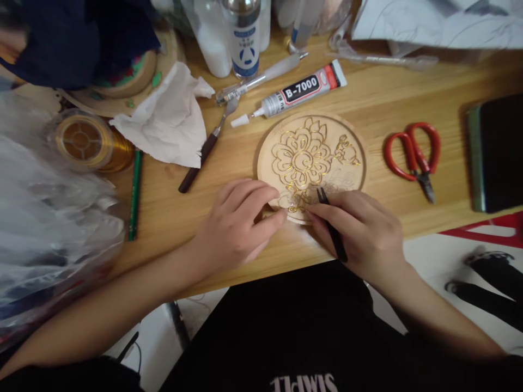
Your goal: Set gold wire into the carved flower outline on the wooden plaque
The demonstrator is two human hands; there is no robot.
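A round wooden plate [363, 158] with a raised rim lies on the table in front of me. Gold wire is bent along a large flower [301, 158] and smaller shapes on it, and pencil lines show at its lower right. My left hand [241, 218] has its thumb and curled fingers at the plate's front left rim. My right hand [363, 228] grips black tweezers [335, 239], their tips pointing away from me over the plate. Its thumb and a finger meet low on the plate beside the gold wire; anything tiny between them cannot be made out.
Behind the plate lie a B-7000 glue tube [302, 90], a pen [265, 76] and a bottle [244, 41]. Red-handled cutters [417, 152] and a phone [498, 152] are on the right. Leftward are a small spatula [200, 160], crumpled tissue [171, 120], a wire spool [87, 140] and a green pencil [134, 196].
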